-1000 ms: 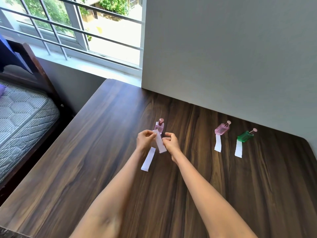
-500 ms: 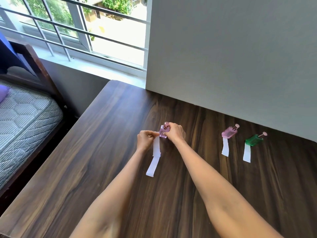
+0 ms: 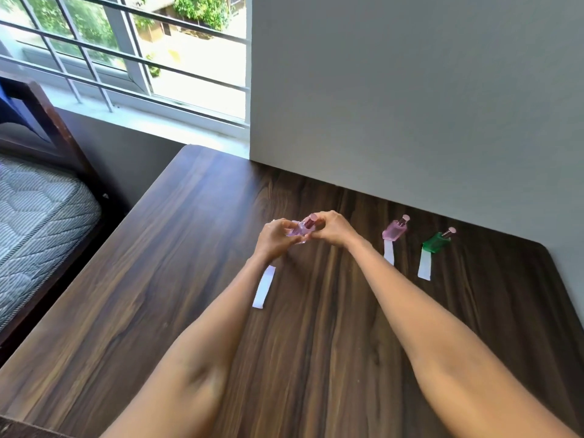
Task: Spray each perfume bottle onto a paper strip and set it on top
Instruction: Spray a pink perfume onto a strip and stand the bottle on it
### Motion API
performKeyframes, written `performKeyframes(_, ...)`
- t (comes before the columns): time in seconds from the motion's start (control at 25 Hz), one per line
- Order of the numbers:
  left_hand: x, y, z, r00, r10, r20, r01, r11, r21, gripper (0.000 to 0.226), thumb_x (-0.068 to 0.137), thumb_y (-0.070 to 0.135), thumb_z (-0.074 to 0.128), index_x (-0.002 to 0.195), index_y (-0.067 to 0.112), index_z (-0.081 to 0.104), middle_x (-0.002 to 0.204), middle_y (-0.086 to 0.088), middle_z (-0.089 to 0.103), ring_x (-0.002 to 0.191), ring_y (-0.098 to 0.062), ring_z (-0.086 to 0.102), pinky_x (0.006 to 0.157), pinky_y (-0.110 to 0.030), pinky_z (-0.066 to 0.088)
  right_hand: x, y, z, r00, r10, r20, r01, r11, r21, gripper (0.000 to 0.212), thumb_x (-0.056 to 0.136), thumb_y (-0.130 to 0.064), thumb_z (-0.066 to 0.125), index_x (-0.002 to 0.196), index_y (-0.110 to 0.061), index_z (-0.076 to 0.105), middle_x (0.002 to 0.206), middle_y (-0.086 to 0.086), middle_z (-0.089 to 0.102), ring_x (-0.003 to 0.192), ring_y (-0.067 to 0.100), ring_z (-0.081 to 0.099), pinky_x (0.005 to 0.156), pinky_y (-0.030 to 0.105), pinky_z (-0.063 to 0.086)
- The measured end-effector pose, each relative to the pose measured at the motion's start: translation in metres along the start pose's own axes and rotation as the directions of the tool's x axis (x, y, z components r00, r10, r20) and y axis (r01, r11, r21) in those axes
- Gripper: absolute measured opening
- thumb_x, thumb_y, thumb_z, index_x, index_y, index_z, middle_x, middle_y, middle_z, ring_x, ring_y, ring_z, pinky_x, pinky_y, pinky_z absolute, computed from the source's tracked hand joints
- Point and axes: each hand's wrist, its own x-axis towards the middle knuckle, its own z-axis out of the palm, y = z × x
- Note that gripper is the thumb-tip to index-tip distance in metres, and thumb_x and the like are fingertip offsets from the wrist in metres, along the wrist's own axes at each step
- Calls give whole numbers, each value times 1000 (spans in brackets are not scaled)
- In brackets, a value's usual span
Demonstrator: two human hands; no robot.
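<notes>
Both hands on the pink bottle now, mid-table.

Half a second back my left hand (image 3: 274, 238) was pinching a strip; now it and my right hand (image 3: 331, 228) both grip the pale pink bottle (image 3: 301, 229), tilted, just above the table (image 3: 189, 248). I count three bottles: this one, a pink bottle (image 3: 395, 229) and a green bottle (image 3: 437, 242), each lying on a strip. Three strips visible, one loose strip (image 3: 264, 286) beside my left wrist.

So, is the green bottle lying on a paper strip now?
Yes, the green bottle lies on the far end of a white strip on the table, at the right of the row.
</notes>
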Motion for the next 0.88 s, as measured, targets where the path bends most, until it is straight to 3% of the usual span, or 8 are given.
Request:
performKeyframes(0.16,-10,21,27,1000,5,-20,-5,1000,9,28,71,33,79,92,14,76,90,-7,74,69,-13,60,55,-22,43,-22,8,-35,997,29,77,-24,998,-62,35,86,-34,60,118,-21,55,115,5,62,99,18,57,84,30,46)
performKeyframes(0.32,-26,46,53,999,30,31,-33,993,110,28,74,28,74,96,10,74,93,-11,73,78,-24,65,70,-37,54,-48,17,-63,999,50,18,-45,979,-199,41,84,-55,56,97,-16,60,100,5,68,92,20,61,84,38,49)
performKeyframes(0.48,-39,74,78,994,78,71,-88,984,152,27,73,26,75,94,9,73,89,-11,73,72,-22,62,67,-35,51,-76,34,-82,999,35,-8,-36,971,-237,24,84,-32,67,88,-9,61,91,12,69,83,23,66,73,34,54)
performKeyframes(0.6,-45,89,94,991,67,115,-85,983,165,26,73,23,74,95,8,73,88,-13,73,72,-24,62,65,-34,48,-95,49,-103,1000,15,24,-9,967,-254,17,84,-23,68,89,-11,57,93,12,66,74,20,64,56,22,50)
performKeyframes(0.76,-52,96,119,996,3,92,-13,995,100,25,74,26,73,95,12,74,83,-7,69,73,-20,60,57,-25,38,-115,81,-126,999,23,-31,-23,1000,-6,31,91,-16,57,122,-12,54,103,9,56,78,16,61,61,20,52)
performKeyframes(0.88,-58,100,139,997,-52,55,54,998,-30,27,76,23,74,97,6,73,83,-5,67,73,-17,59,62,-30,44,-134,115,-118,988,149,-31,-144,981,134,26,97,-16,43,119,-6,53,101,9,53,78,13,55,65,24,52)
